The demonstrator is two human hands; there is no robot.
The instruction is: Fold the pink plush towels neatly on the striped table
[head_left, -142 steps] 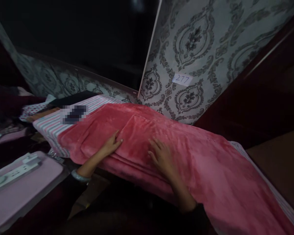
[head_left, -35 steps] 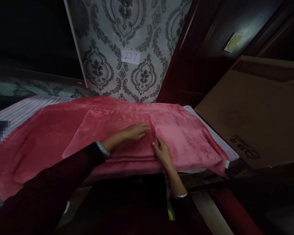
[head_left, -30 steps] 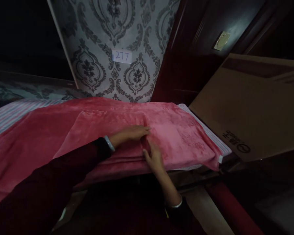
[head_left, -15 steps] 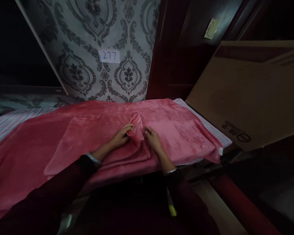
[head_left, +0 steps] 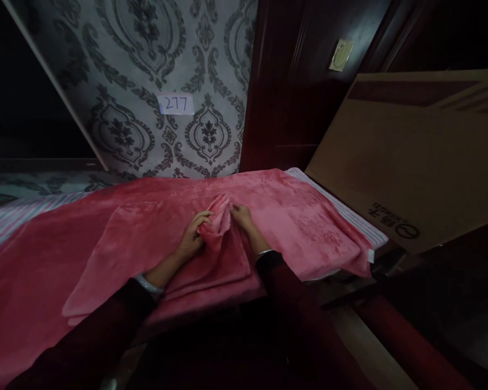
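A pink plush blanket lies over a long, low surface, with a layered, folded part in front of me. Whether that part belongs to the same blanket or is a separate piece, I cannot tell. Between my hands, a bunch of the plush stands up in a peak. My left hand is closed around the left side of this bunch, fingers curled over it. On the other side, my right hand pinches the plush at the peak's right edge. Both wrists wear silvery bangles below dark sleeves.
A striped sheet shows from under the blanket at both ends. On the right leans a large cardboard box. Behind are patterned wallpaper with a paper label reading 277, and a dark red wooden panel. A dark screen-like panel is at left.
My right hand has moved slightly left and up, from beside the bunch onto its edge. My left hand has shifted a little left and down, still on the plush. The view has tilted slightly.
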